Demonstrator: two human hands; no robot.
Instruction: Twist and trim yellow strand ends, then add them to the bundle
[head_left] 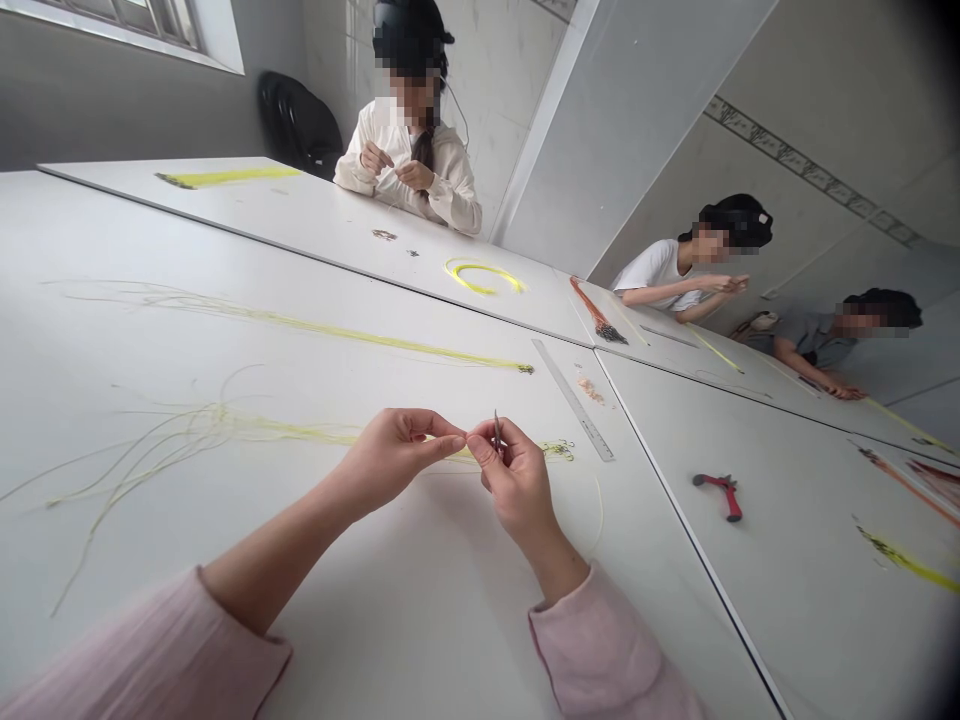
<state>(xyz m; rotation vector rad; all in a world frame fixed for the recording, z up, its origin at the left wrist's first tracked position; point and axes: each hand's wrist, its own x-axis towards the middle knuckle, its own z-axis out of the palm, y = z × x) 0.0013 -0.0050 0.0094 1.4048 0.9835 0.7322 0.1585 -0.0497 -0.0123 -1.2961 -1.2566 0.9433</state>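
My left hand (pixel 397 455) is closed in a pinch, its thumb and fingertips meeting those of my right hand; what lies between them is too small to make out. In my right hand (pixel 514 470), closed too, a pointed dark metal tip sticks up from what looks like small scissors (pixel 496 428). Under and behind both hands lies a bundle of thin yellow lines (pixel 300 431), fanned loose at the left, with small dark hooks (pixel 559 451) at its right end. Farther back lies a second yellow bundle (pixel 375 340), its dark hooks (pixel 526 369) on the right.
A clear ruler (pixel 574 400) and small pale pieces (pixel 590 390) lie right of the bundles. Red-handled pliers (pixel 724 494) rest beyond the table seam. A yellow coil (pixel 484 277) and an orange bundle (pixel 598 312) lie farther off. Three people work at the far tables.
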